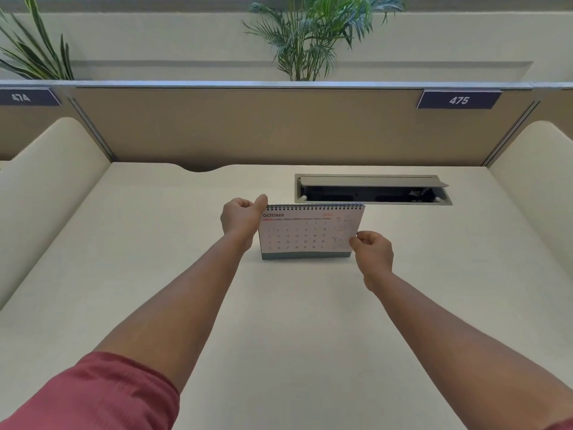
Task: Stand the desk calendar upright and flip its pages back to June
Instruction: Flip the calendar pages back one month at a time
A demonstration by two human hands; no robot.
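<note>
Left hand (242, 220) was at the top left corner of the desk calendar (305, 232), thumb raised against the end of the spiral binding (314, 207), the other fingers curled in; it steadied that corner, though whether the fingers actually gripped card could not be told from this angle. Calendar stood upright on its grey base near the middle of the bench (155, 243), face toward the wearer, page reading OCTOBER. Just behind it, the open cable tray (373, 189) was sunk in the bench top. Right hand (370, 248) was at the lower right edge of the front page, fingers (353, 240) drawn narrow, apparently pinching the sheet's edge. Judgement: standing step looked complete; flipping remained, with four sheets to go back to reach June. The object should be light, so it will likely slide or tip if a page is pulled without the top corner held. Pages are thin coated paper, flexible, liable to crease or tear at the wire holes; best taken by a free lower corner and carried over the binding in an arc. Stiff card base would take firmer holding.
</note>
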